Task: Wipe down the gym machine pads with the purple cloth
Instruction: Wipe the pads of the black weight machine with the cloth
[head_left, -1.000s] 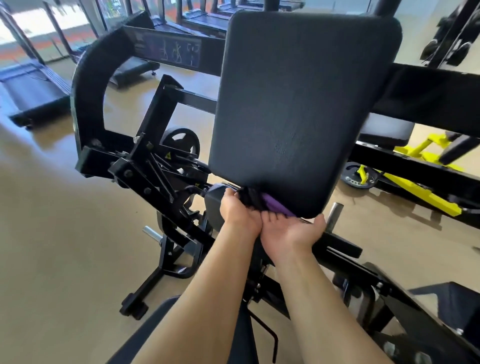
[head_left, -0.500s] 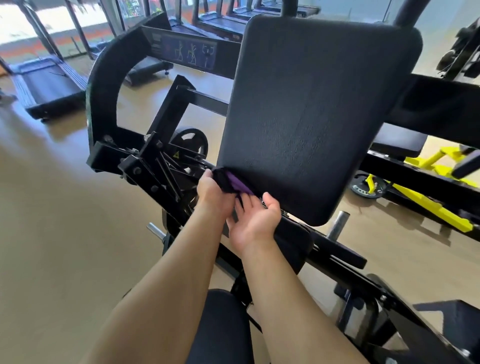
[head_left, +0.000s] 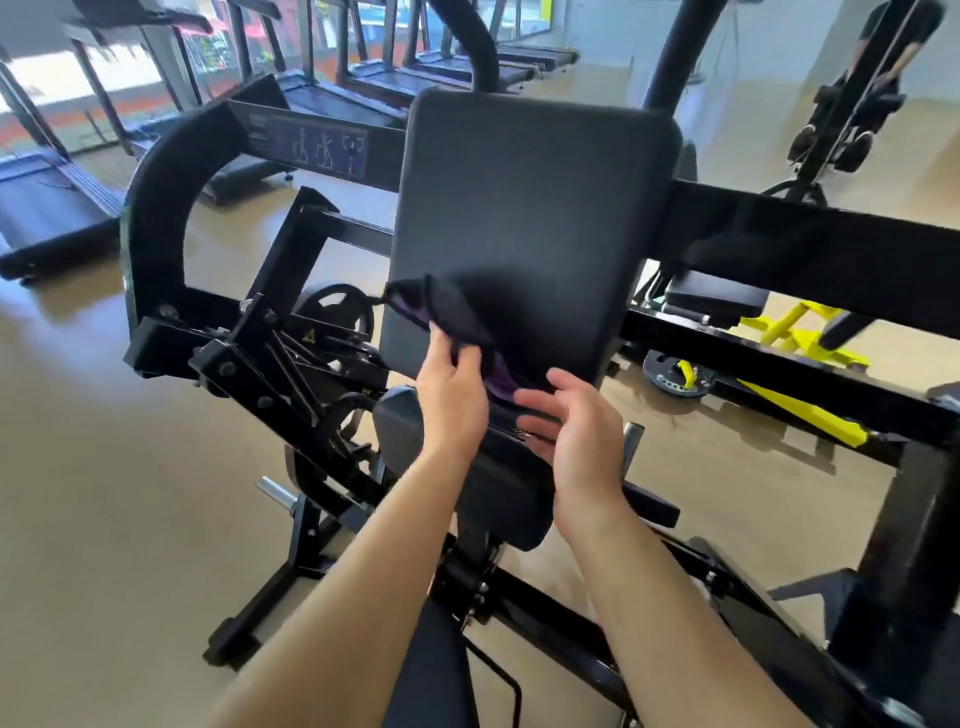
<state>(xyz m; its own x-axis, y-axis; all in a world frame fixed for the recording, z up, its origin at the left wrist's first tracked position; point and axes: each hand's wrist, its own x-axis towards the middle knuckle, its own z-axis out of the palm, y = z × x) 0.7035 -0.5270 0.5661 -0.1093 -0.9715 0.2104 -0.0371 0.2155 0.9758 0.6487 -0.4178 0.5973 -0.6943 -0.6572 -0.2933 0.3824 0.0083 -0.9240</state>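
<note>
A large black upright pad (head_left: 530, 208) of the gym machine fills the middle of the head view. My left hand (head_left: 451, 395) grips a dark cloth with purple showing (head_left: 447, 322), held against the pad's lower left part. My right hand (head_left: 576, 431) hovers just right of it with fingers spread, its fingertips near the cloth's lower end; whether they touch it I cannot tell. A smaller black pad (head_left: 400, 426) sits below the big one, partly hidden behind my hands.
Black steel frame bars (head_left: 810, 260) run left and right of the pad, with a weight plate (head_left: 337, 312) behind. Treadmills (head_left: 52, 208) line the far left. Yellow machine parts (head_left: 800, 338) lie right. Tan floor (head_left: 104, 493) surrounds everything.
Both hands rose from the pad's bottom edge onto its lower face. My right hand let go of the cloth and opened. The cloth now hangs unfolded from my left hand.
</note>
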